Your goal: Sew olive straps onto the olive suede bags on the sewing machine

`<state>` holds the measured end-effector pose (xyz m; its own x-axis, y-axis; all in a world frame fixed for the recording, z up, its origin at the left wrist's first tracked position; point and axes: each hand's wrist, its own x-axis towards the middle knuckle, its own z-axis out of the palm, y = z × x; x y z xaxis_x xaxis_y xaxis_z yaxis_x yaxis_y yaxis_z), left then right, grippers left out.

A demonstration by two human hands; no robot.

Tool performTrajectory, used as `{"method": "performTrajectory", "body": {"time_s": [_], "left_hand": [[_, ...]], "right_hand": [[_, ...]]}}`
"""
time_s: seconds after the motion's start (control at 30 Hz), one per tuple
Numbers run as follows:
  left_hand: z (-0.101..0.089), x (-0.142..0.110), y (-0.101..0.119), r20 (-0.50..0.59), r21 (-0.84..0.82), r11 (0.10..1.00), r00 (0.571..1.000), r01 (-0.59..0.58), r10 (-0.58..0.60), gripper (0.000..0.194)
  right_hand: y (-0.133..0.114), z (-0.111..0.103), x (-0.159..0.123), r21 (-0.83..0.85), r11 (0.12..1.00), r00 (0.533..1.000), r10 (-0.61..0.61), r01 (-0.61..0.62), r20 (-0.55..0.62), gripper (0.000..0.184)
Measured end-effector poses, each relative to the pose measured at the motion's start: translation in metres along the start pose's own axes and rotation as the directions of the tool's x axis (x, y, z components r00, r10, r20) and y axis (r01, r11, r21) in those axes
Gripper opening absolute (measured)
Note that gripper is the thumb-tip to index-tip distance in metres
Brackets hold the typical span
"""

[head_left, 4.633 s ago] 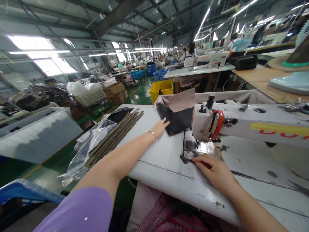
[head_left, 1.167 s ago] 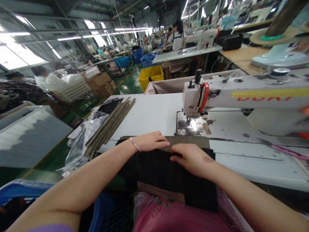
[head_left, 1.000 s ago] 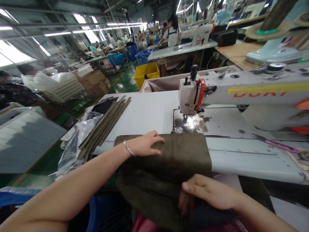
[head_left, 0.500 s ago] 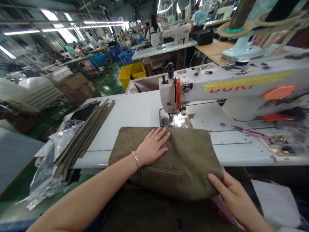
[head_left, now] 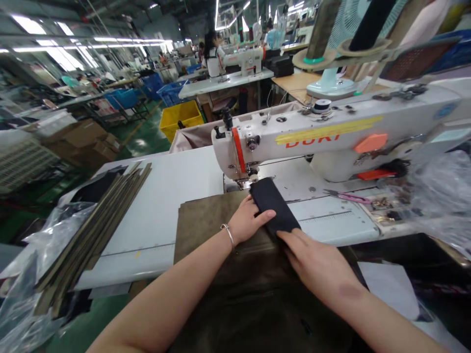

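An olive-brown fabric panel (head_left: 206, 215) lies on the front of the sewing table and hangs down over its near edge. On its right side a narrow black fabric flap (head_left: 274, 203) is turned up, its far end close to the needle area of the sewing machine (head_left: 243, 152). My left hand (head_left: 250, 220) grips the flap's left edge, thumb on top and fingertips partly hidden beside or under it. At the flap's near end my right hand (head_left: 309, 252) is closed on the cloth, with its thumb hidden.
Olive fabric strips (head_left: 99, 235) lie stacked at the table's left end, beside clear plastic (head_left: 59, 230). Pink-handled scissors (head_left: 348, 196) rest right of the machine. A yellow bin (head_left: 182, 120) stands behind the table. Farther back a person (head_left: 211, 61) sits at another machine.
The panel's right side has been folded over, and the black flap now shows. My right hand moved inward to the left; my left hand went from lying flat to gripping. The view shifted right.
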<state>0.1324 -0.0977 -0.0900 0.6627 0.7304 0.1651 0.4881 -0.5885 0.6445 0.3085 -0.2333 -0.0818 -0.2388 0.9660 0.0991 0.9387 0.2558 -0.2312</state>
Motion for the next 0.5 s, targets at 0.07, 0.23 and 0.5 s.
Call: {"method": "performTrajectory", "body": {"time_s": [0.07,0.23,0.5], "left_hand": [[0.004,0.005,-0.001,-0.109,-0.062,0.993,0.988,0.099,-0.105,0.036],[0.011,0.014,-0.007,-0.175,-0.054,0.989,0.974,0.136,-0.144,0.037],[0.013,0.033,-0.006,-0.218,0.007,0.977,0.953,0.215,-0.208,0.031]], "right_hand": [[-0.014,0.001,0.0,0.081,0.995,0.99,-0.063,0.053,0.123,0.037],[0.025,0.0,-0.026,0.258,0.961,0.982,0.05,-0.097,0.184,0.021],[0.029,-0.013,-0.07,0.098,0.991,0.995,0.094,-0.091,-0.027,0.006]]}}
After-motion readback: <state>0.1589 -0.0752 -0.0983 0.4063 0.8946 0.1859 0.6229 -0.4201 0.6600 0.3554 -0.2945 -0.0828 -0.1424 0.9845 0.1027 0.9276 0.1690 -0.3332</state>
